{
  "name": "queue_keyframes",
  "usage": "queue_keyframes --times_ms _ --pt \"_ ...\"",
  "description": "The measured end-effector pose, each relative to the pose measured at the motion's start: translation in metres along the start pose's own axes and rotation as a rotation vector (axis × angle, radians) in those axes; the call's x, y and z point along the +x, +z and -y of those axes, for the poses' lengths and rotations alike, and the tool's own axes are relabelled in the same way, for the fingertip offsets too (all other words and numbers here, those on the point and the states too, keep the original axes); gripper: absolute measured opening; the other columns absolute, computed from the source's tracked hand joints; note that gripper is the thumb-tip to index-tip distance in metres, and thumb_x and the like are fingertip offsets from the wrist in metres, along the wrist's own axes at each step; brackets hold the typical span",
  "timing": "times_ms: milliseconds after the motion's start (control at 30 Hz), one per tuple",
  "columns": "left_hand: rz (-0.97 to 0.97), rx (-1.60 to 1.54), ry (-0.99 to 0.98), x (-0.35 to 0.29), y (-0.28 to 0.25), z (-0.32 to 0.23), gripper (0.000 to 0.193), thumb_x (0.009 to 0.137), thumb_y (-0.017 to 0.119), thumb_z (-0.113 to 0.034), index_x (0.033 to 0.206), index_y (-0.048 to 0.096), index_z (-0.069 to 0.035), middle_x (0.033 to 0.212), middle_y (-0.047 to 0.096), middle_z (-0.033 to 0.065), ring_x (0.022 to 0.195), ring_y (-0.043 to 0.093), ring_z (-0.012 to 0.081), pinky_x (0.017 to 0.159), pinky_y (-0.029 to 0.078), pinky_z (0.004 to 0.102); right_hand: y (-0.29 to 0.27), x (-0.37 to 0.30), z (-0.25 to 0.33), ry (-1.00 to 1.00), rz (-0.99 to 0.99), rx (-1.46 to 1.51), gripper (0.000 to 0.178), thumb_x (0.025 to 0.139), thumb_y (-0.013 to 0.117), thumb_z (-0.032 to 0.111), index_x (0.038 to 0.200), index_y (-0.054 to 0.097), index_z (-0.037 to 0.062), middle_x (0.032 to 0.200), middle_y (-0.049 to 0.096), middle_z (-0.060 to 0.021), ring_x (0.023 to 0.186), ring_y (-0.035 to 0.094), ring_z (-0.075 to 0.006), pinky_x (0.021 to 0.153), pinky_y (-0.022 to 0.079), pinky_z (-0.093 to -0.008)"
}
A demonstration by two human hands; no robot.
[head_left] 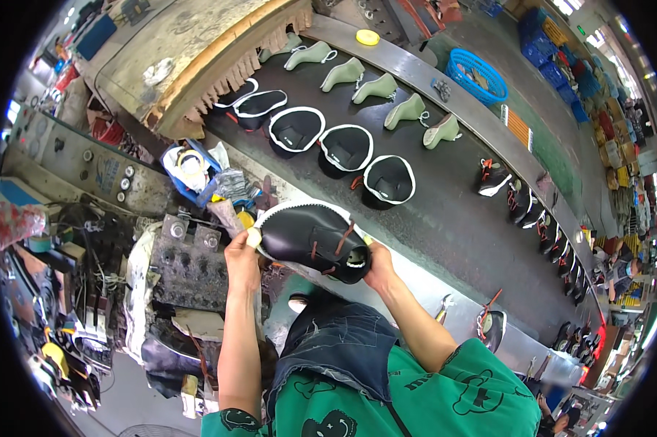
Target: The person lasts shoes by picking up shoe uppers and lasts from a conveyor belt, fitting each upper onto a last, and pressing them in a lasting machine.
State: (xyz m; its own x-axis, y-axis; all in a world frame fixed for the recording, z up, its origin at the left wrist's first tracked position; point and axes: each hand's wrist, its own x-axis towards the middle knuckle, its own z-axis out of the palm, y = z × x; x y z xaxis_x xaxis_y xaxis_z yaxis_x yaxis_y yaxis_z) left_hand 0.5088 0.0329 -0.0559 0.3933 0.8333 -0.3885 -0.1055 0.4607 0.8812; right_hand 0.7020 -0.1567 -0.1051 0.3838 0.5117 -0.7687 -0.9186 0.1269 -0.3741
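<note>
Looks like the left hand (242, 262) and right hand (379, 268) are pinching opposite ends of that black upper (288, 234) between them, probably so it doesn't sag or twist.

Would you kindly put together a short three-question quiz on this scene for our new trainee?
1. True or false: the left hand and the right hand both hold the black shoe upper.
2. Multiple choice: what colour are the foot-shaped forms on the dark belt?
A) bright red
B) pale green
C) dark blue
3. Short answer: which row lies nearer the held upper, the foot-shaped forms or the white-rimmed uppers?

Key: 1. True. 2. B. 3. The white-rimmed uppers.
</note>
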Motion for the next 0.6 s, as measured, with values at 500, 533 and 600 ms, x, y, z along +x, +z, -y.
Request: queue_keyframes --times_ms 500,533,600 --pt "-0.429 0.219 0.391 -0.007 -0.04 -0.077 0.023 0.094 0.059 -0.017 0.098 0.065 0.005 0.084 0.062 0.0026 0.075 0.051 0.0089 0.07 0.042 0.0239 0.074 -0.03 -0.079 -0.019 0.451 -0.416 0.03 0.093 0.055 0.028 0.105 0.056 0.0005 0.088 0.064 -0.011 0.078 0.063 -0.0188 0.072 0.053 -0.0326" --pt "-0.456 0.264 0.449 -0.01 -0.049 -0.085 0.023 0.095 0.057 -0.018 0.096 0.064 0.004 0.083 0.061 0.002 0.075 0.049 0.0085 0.069 0.041 0.0238 0.082 -0.033 -0.078 0.028 0.647 -0.413 0.032 0.091 0.059 0.027 0.109 0.056 0.0008 0.089 0.064 -0.0096 0.085 0.063 -0.0197 0.077 0.053 -0.0325" --pt "-0.511 0.223 0.485 -0.026 -0.052 -0.111 0.026 0.096 0.053 -0.02 0.094 0.063 0.004 0.077 0.058 0.0018 0.072 0.046 0.0103 0.067 0.04 0.0274 0.109 -0.042 -0.083 -0.009 0.794 -0.587 0.035 0.092 0.058 0.029 0.112 0.055 0.0003 0.09 0.064 -0.0089 0.089 0.063 -0.0196 0.078 0.053 -0.0317"
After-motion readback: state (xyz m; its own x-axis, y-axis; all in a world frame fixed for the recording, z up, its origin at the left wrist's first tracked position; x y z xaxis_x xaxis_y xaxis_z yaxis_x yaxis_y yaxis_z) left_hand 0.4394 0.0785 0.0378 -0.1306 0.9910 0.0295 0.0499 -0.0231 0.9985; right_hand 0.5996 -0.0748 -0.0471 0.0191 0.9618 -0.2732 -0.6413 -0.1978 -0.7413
